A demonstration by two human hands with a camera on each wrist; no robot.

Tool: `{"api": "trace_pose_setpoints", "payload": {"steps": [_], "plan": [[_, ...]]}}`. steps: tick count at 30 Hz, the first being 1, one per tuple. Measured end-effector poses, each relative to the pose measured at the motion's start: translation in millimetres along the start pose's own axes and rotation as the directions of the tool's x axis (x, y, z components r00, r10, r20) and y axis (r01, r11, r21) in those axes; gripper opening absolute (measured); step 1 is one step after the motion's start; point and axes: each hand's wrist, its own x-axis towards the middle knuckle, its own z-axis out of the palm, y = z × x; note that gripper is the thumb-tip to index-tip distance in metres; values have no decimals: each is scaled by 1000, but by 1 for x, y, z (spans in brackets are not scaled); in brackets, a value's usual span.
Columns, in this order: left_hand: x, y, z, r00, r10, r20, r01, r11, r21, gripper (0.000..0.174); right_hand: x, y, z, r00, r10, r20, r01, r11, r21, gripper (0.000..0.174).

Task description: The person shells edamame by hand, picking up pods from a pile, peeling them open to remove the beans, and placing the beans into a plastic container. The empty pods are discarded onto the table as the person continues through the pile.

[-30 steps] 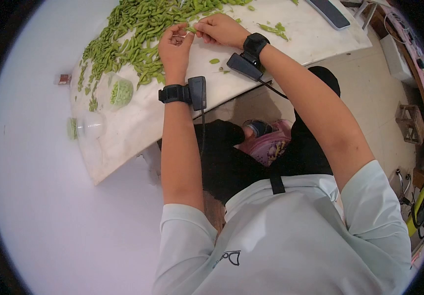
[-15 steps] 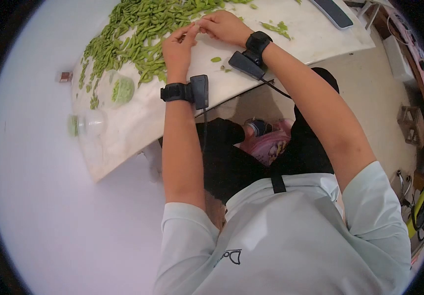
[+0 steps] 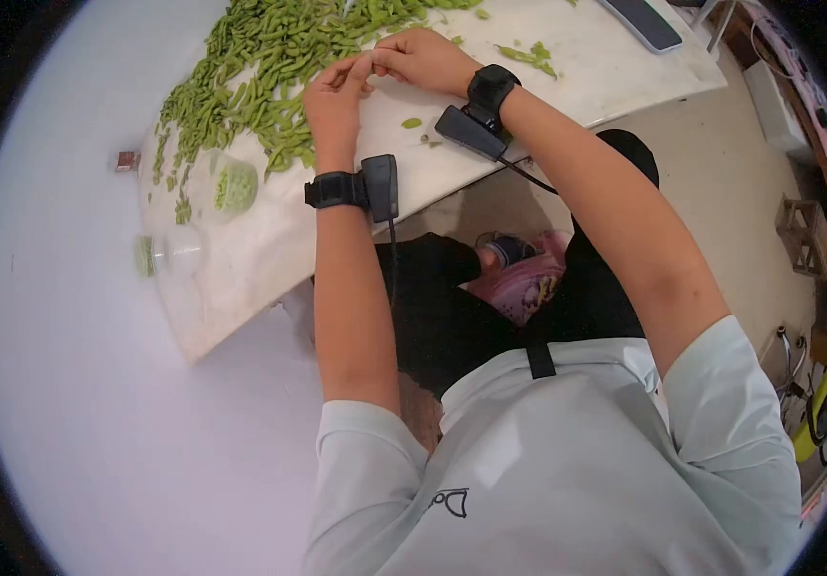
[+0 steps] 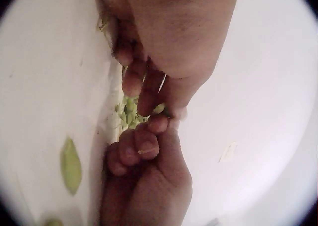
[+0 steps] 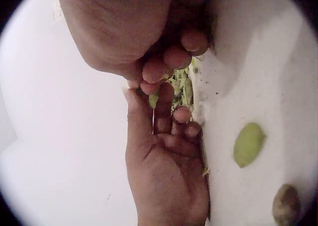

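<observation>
Both hands meet at the near edge of a heap of green pods. The left hand and right hand touch at thumbs and fingertips, pinching a small green pod, mostly hidden by the fingers. In the left wrist view the pod's tip shows between the left hand and the right hand. The right hand's other fingers are curled. A single pod lies on the table below the hands.
A clear container of green beans stands on the white table, left of the left wrist. Another clear container lies near the left edge. A phone-like dark device and loose pods are at the right.
Since a second ago the hands have come closer together, and the pod seen between their fingertips is now mostly covered. Both have shifted slightly left in the head view.
</observation>
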Motion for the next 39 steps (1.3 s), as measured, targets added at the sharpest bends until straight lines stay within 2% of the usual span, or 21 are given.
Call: {"api": "trace_pose_setpoints", "payload": {"steps": [3, 8, 14, 17, 24, 30, 33, 35, 38, 39], "plan": [[0, -1, 0, 1000, -10, 23, 11, 1000, -15, 20, -3, -4, 0, 999, 32, 0, -32, 999, 39, 39], [3, -3, -2, 996, 8, 92, -4, 999, -47, 22, -3, -8, -3, 998, 58, 29, -59, 997, 48, 36], [1, 0, -5, 988, -25, 151, 34, 998, -60, 23, -2, -1, 1, 999, 26, 32, -28, 998, 51, 35], [0, 1, -4, 986, -27, 162, 36, 998, -55, 22, -2, -4, -4, 993, 53, 108, -59, 997, 49, 29], [6, -7, -10, 970, -75, 230, 79, 997, -8, 20, -2, -1, 0, 997, 51, 63, -56, 994, 92, 29], [0, -3, -2, 991, -5, 133, 11, 999, -48, 19, -3, -4, -1, 996, 71, 46, -75, 992, 105, 32], [2, -2, -4, 987, -5, 160, 0, 1000, 30, 20, -3, -5, -2, 997, 68, 39, -69, 997, 30, 33], [0, -1, -5, 986, 11, 165, -11, 1000, 0, 21, -3, -9, -4, 998, 53, 39, -53, 999, 3, 33], [2, -2, -5, 983, 1, 186, 5, 1000, -30, 20, -4, -4, 1, 999, 44, 11, -45, 994, 98, 33], [1, -1, -4, 981, -10, 194, 18, 999, -39, 20, -5, -4, 0, 999, 41, 18, -42, 996, 73, 33]]}}
